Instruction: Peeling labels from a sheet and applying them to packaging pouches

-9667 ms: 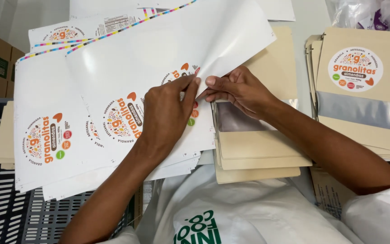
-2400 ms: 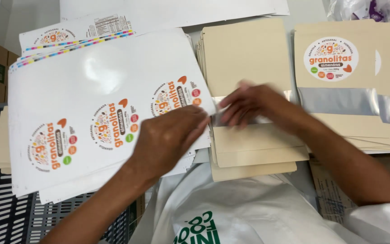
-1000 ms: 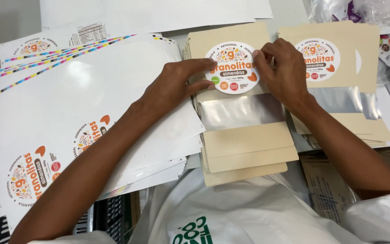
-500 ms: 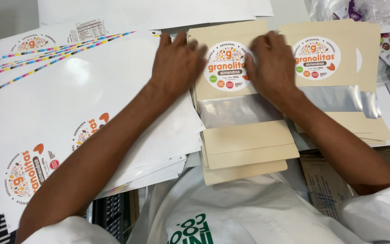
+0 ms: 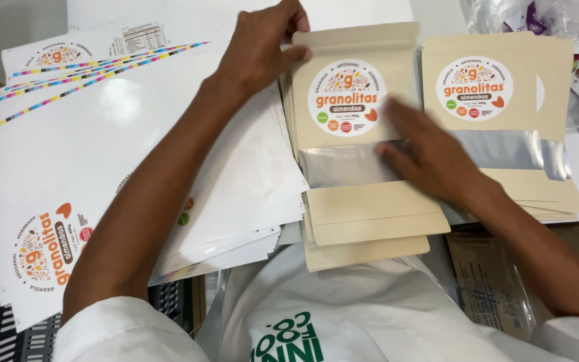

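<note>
Your left hand [image 5: 259, 47] pinches the tan pouch's [image 5: 353, 107] far-left corner; your right hand [image 5: 430, 157] lies spread flat beside its round label [image 5: 346, 97]

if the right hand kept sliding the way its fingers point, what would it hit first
The right hand lies flat on the top pouch, fingers pointing left along its clear window. Going on, it would probably cross the pouch edge and meet the white label sheets beside the stack, though height differences are unclear.

The pouch [image 5: 353, 100] under the left hand [image 5: 259, 47] was matt kraft paper with a hazy clear plastic window and a smooth round label. Left of that grip, the sticker sheets [image 5: 122, 154] were glossy white paper, catching glare.
</note>
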